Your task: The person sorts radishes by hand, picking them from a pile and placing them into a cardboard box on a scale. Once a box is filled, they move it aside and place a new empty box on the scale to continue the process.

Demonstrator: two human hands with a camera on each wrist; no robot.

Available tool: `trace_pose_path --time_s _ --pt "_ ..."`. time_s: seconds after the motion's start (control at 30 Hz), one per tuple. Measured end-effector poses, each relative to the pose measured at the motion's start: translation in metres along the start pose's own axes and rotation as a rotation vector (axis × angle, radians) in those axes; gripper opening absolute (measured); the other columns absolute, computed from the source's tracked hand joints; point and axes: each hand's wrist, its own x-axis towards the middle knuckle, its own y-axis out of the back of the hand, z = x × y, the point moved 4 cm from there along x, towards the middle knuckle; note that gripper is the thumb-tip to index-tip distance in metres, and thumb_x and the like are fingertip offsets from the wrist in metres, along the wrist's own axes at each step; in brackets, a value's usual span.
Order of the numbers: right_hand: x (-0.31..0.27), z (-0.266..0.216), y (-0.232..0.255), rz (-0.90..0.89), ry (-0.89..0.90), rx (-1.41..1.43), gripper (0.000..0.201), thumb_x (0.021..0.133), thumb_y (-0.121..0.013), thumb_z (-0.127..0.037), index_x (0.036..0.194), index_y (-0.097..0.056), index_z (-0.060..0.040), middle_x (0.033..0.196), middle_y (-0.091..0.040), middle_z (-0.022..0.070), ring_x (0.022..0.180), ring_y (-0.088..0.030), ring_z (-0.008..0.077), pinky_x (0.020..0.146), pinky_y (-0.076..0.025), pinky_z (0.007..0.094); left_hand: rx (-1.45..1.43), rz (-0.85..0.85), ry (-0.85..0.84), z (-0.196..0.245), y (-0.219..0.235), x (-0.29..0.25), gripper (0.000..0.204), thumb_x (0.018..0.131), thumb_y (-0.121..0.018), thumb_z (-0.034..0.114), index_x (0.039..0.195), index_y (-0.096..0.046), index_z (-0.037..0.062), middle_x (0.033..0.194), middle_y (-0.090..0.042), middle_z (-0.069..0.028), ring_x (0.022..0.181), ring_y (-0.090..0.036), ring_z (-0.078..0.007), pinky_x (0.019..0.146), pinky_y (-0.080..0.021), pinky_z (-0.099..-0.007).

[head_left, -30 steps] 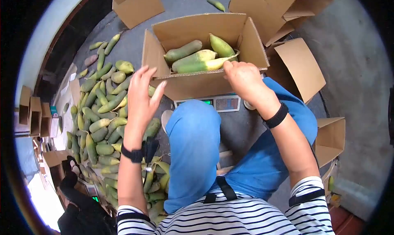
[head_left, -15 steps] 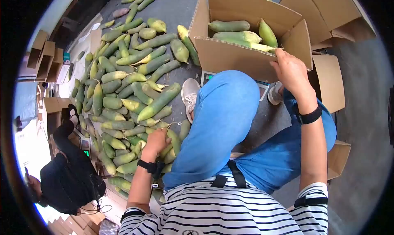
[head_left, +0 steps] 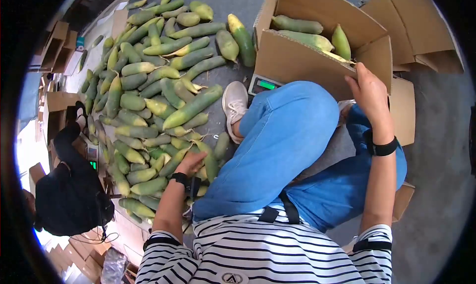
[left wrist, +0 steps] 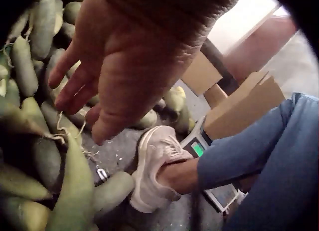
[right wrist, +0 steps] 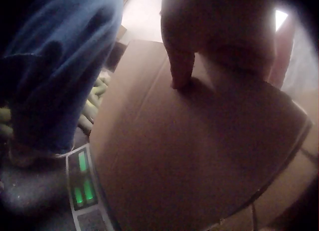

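Down at seven o'clock from my knee, my left hand (head_left: 190, 161) hangs over the heap of green gourds (head_left: 148, 93) on the floor, fingers loose and spread, gripping nothing; the left wrist view shows the fingertips (left wrist: 75, 94) just above one long gourd (left wrist: 70, 186) with a dry stringy tip. At one o'clock my right hand (head_left: 369, 93) rests on the near wall of the cardboard box (head_left: 302, 61), thumb on the outside face and the other fingers over the top edge, as far as I can tell; the right wrist view is dark and shows only one finger (right wrist: 180, 66) pressed on the board. That box sits on a scale (head_left: 265, 84) with a green lit display and already has a few gourds in it.

To pick well, I judge I should wrap my fingers round the thick middle of the nearest gourd, not the trailing end, and lift it straight out so its neighbours do not roll toward my shoe (head_left: 234, 103). My right hand should only steady the box lightly, since leaning on it would likely spoil the reading. Another person (head_left: 74, 195) in dark clothes crouches at nine o'clock, beside the heap.
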Motion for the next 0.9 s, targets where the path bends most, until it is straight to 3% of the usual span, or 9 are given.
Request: trace_pose_path --time_s 0.07,0.13,0.27,0.47,0.57,0.67,0.73,0.8,0.9 --pt "0.0 0.003 0.002 0.017 -0.025 -0.023 0.025 0.08 -0.064 -0.021 0.087 -0.05 -0.0027 0.079 -0.061 0.0169 0.075 -0.061 0.0351 0.066 -0.049 0.0432 -0.609 -0.201 0.089 0.017 -0.029 -0.029 0.049 0.071 -0.074 0.048 0.084 -0.062 0.0025 0.066 -0.059 -0.0041 0.052 -0.054 -0.014 0.044 -0.042 -0.0309" --pt "0.0 0.0 0.006 -0.012 -0.058 -0.061 0.026 0.078 -0.065 -0.021 0.087 -0.05 -0.0032 0.078 -0.062 0.0156 0.075 -0.062 0.0332 0.066 -0.049 0.0423 -0.063 -0.095 0.032 -0.002 -0.039 0.008 0.044 0.068 -0.078 0.043 0.08 -0.063 0.0026 0.067 -0.059 -0.0038 0.05 -0.053 -0.0149 0.043 -0.041 -0.0299" --pt "0.0 0.004 0.006 0.043 -0.013 -0.041 0.026 0.075 -0.068 -0.02 0.085 -0.051 -0.0031 0.077 -0.062 0.0136 0.073 -0.062 0.0308 0.065 -0.049 0.0401 -0.152 -0.061 0.014 -0.009 -0.041 0.014 0.039 0.069 -0.078 0.035 0.08 -0.063 0.0012 0.067 -0.061 -0.0059 0.052 -0.055 -0.0148 0.044 -0.042 -0.0292" --pt "-0.003 0.005 0.004 0.093 -0.03 -0.032 0.025 0.074 -0.069 -0.021 0.083 -0.053 -0.0044 0.075 -0.062 0.0125 0.071 -0.063 0.0286 0.064 -0.05 0.0387 -0.145 0.274 -0.507 0.146 0.034 -0.105 0.041 0.07 -0.078 0.021 0.096 -0.058 -0.004 0.091 -0.063 -0.0099 0.079 -0.059 -0.0165 0.072 -0.048 -0.0317" --pt "-0.004 0.006 0.0 0.09 -0.027 0.025 0.026 0.074 -0.067 -0.016 0.082 -0.047 -0.0027 0.073 -0.059 0.0154 0.071 -0.06 0.0336 0.062 -0.048 0.0421 -0.1 0.647 -0.779 0.233 0.091 -0.185 0.044 0.072 -0.074 0.011 0.108 -0.055 -0.0036 0.103 -0.06 -0.0112 0.094 -0.057 -0.0205 0.085 -0.045 -0.0336" --pt "-0.004 0.008 -0.002 0.069 -0.047 0.036 0.025 0.074 -0.068 -0.017 0.082 -0.048 -0.0031 0.073 -0.059 0.0148 0.071 -0.061 0.0323 0.063 -0.049 0.0416 -0.365 0.738 -1.55 0.333 0.102 -0.273 0.052 0.074 -0.069 0.002 0.121 -0.048 -0.0027 0.118 -0.055 -0.0117 0.108 -0.054 -0.0215 0.096 -0.041 -0.0353" --pt "-0.004 0.007 0.0 0.074 -0.073 0.007 0.025 0.074 -0.068 -0.019 0.082 -0.049 -0.0035 0.072 -0.06 0.0137 0.071 -0.061 0.0307 0.063 -0.049 0.0409 -0.244 0.882 -1.669 0.387 0.09 -0.297 0.05 0.076 -0.067 0.001 0.122 -0.048 -0.0014 0.123 -0.053 -0.0097 0.111 -0.052 -0.0189 0.095 -0.042 -0.0351" --pt "-0.005 0.007 -0.002 0.099 -0.041 0.016 0.025 0.074 -0.068 -0.02 0.082 -0.05 -0.0041 0.071 -0.06 0.0128 0.071 -0.062 0.0295 0.062 -0.049 0.0401 0.05 0.724 -1.651 0.44 0.064 -0.3 0.047 0.075 -0.069 0.005 0.119 -0.05 -0.0003 0.114 -0.058 -0.0109 0.102 -0.057 -0.0214 0.089 -0.046 -0.0348" --pt "-0.005 0.01 -0.009 0.102 -0.039 0.008 0.025 0.074 -0.068 -0.021 0.082 -0.051 -0.0043 0.071 -0.06 0.0121 0.07 -0.062 0.0287 0.062 -0.049 0.0395 0.764 0.819 -1.629 0.5 0.023 -0.281 0.04 0.074 -0.07 0.016 0.107 -0.054 0.0008 0.094 -0.059 -0.016 0.086 -0.058 -0.0324 0.078 -0.048 -0.0391"
